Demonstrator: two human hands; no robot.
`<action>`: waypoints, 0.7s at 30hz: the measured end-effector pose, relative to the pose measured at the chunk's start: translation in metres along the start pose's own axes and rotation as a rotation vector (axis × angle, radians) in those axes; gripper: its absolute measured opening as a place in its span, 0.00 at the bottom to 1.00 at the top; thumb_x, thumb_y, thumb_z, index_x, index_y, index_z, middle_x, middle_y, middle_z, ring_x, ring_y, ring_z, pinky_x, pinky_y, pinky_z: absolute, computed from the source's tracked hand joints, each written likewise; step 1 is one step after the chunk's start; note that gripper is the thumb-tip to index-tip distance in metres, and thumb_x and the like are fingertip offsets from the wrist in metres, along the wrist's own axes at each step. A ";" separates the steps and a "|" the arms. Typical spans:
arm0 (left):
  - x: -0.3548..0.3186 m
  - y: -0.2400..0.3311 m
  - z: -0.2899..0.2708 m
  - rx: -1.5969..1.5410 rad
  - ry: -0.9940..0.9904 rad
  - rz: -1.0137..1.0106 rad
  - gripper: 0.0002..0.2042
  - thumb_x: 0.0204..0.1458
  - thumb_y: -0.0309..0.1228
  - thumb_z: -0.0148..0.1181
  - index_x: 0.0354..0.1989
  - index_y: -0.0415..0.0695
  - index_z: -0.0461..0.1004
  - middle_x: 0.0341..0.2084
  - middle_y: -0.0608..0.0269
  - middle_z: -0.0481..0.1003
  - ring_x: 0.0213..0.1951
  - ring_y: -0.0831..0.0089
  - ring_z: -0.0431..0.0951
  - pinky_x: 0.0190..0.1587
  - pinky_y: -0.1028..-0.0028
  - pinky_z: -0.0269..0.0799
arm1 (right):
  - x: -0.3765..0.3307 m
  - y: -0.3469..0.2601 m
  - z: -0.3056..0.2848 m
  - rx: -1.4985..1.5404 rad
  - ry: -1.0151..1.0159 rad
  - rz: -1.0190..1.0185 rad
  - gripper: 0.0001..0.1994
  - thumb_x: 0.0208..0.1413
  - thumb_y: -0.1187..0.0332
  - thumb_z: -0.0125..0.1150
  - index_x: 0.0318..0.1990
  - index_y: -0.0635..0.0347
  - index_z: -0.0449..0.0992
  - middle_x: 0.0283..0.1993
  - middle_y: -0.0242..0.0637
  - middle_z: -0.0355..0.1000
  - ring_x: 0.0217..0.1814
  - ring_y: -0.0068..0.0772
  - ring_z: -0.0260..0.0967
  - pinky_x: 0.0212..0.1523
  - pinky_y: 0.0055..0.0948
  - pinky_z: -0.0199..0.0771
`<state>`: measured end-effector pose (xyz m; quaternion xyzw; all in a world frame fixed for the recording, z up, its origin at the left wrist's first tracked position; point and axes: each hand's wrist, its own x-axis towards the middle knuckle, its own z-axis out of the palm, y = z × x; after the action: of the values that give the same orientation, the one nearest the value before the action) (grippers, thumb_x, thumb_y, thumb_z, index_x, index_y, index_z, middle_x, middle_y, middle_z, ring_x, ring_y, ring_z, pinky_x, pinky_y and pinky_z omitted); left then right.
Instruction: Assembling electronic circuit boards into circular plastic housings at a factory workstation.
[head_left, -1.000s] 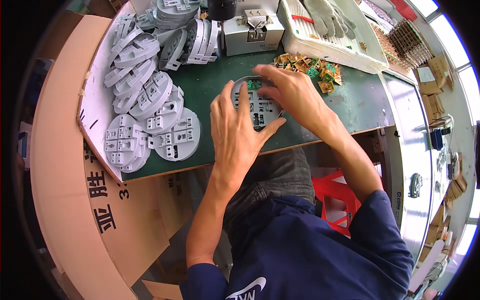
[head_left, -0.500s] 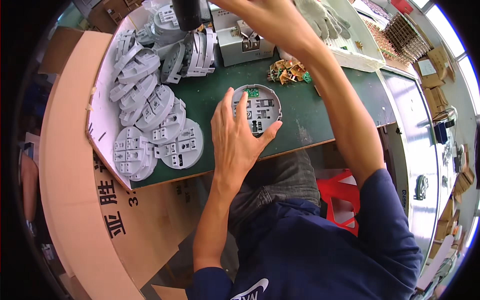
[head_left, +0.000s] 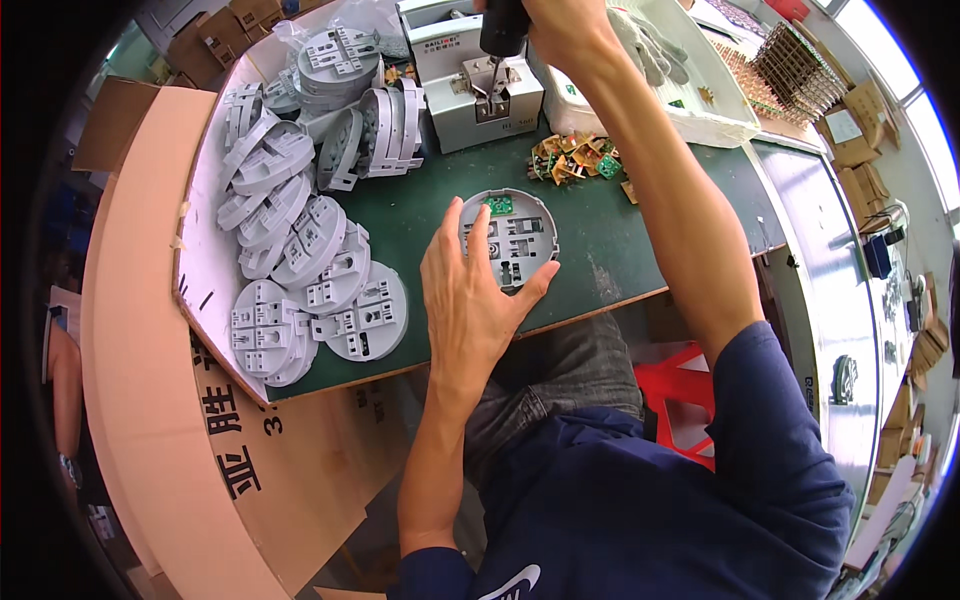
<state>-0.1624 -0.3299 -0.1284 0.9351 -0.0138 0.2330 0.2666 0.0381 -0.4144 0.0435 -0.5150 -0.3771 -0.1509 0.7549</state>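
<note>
On the green bench top lies a round grey plastic housing (head_left: 522, 238), its inner side up, with a small green circuit board (head_left: 498, 205) near its far rim. My left hand (head_left: 468, 290) grips this housing, fingers over its left part and thumb against the lower right rim. Far ahead, at the top edge, my right hand (head_left: 568, 32) is wrapped around a black electric screwdriver (head_left: 504, 28), partly cut off by the frame. The screwdriver's bit points down at the front of a grey screw feeder (head_left: 440, 88); whether it touches a screw is too small to tell.
Several grey round housings (head_left: 312, 240) lie stacked along the left side. Small circuit boards (head_left: 572, 160) are heaped beyond my left hand, below a white tray (head_left: 715, 115) holding gloves (head_left: 645, 48). A cardboard box (head_left: 130, 300) stands along the left edge.
The screwdriver in my right hand has moved right, from beside the feeder to above its front. My left hand stays on the housing. The whole view has shifted slightly.
</note>
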 end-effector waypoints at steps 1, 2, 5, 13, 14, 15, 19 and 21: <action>0.000 0.002 0.000 0.003 -0.005 0.006 0.43 0.51 0.60 0.68 0.64 0.34 0.68 0.68 0.42 0.61 0.64 0.45 0.66 0.66 0.53 0.62 | 0.001 0.004 -0.003 -0.002 0.003 -0.001 0.13 0.65 0.65 0.63 0.46 0.65 0.70 0.28 0.31 0.72 0.21 0.20 0.67 0.21 0.24 0.70; 0.000 0.002 -0.001 0.009 -0.009 0.007 0.43 0.51 0.60 0.67 0.64 0.34 0.68 0.67 0.42 0.61 0.64 0.45 0.66 0.65 0.52 0.62 | 0.001 0.005 0.000 -0.068 0.029 -0.019 0.12 0.64 0.65 0.64 0.43 0.64 0.70 0.25 0.30 0.70 0.20 0.19 0.66 0.21 0.23 0.68; 0.000 0.003 0.000 -0.004 -0.005 -0.005 0.43 0.51 0.60 0.68 0.65 0.35 0.69 0.68 0.42 0.61 0.65 0.45 0.66 0.66 0.53 0.62 | -0.002 0.011 0.004 -0.168 0.058 0.000 0.11 0.62 0.66 0.65 0.39 0.62 0.70 0.22 0.27 0.68 0.19 0.18 0.65 0.20 0.23 0.65; 0.000 0.002 0.000 0.023 -0.006 0.005 0.44 0.50 0.60 0.68 0.64 0.34 0.68 0.67 0.42 0.61 0.63 0.46 0.66 0.65 0.52 0.63 | -0.021 0.004 0.002 -0.166 -0.050 0.126 0.11 0.61 0.65 0.64 0.35 0.61 0.70 0.20 0.27 0.67 0.17 0.19 0.64 0.19 0.25 0.65; -0.001 0.001 0.000 0.027 -0.005 0.001 0.44 0.50 0.60 0.68 0.64 0.34 0.68 0.67 0.42 0.61 0.63 0.45 0.66 0.64 0.52 0.63 | -0.030 -0.003 0.003 -0.121 -0.076 0.187 0.11 0.62 0.65 0.63 0.34 0.61 0.69 0.20 0.27 0.67 0.18 0.19 0.64 0.19 0.24 0.65; 0.000 0.002 0.000 0.025 -0.006 -0.002 0.44 0.50 0.60 0.68 0.64 0.34 0.68 0.67 0.42 0.61 0.63 0.45 0.66 0.64 0.52 0.63 | -0.042 -0.009 0.001 -0.122 -0.091 0.242 0.10 0.63 0.66 0.62 0.41 0.65 0.73 0.21 0.27 0.68 0.18 0.17 0.64 0.20 0.23 0.66; 0.002 0.003 0.000 0.046 -0.002 0.010 0.44 0.50 0.60 0.68 0.64 0.35 0.68 0.67 0.42 0.61 0.63 0.45 0.67 0.64 0.52 0.64 | -0.072 -0.022 0.001 -0.046 -0.146 0.245 0.23 0.64 0.67 0.62 0.64 0.68 0.68 0.23 0.26 0.68 0.20 0.16 0.65 0.21 0.22 0.67; 0.001 0.002 0.000 0.048 0.000 0.007 0.44 0.51 0.60 0.68 0.64 0.35 0.68 0.67 0.42 0.62 0.63 0.45 0.67 0.64 0.52 0.64 | -0.080 -0.019 0.005 0.019 -0.113 0.290 0.22 0.64 0.68 0.62 0.62 0.67 0.69 0.23 0.26 0.68 0.20 0.16 0.65 0.21 0.22 0.67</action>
<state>-0.1616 -0.3315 -0.1266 0.9413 -0.0116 0.2342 0.2430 -0.0291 -0.4312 -0.0008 -0.5647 -0.3419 -0.0075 0.7511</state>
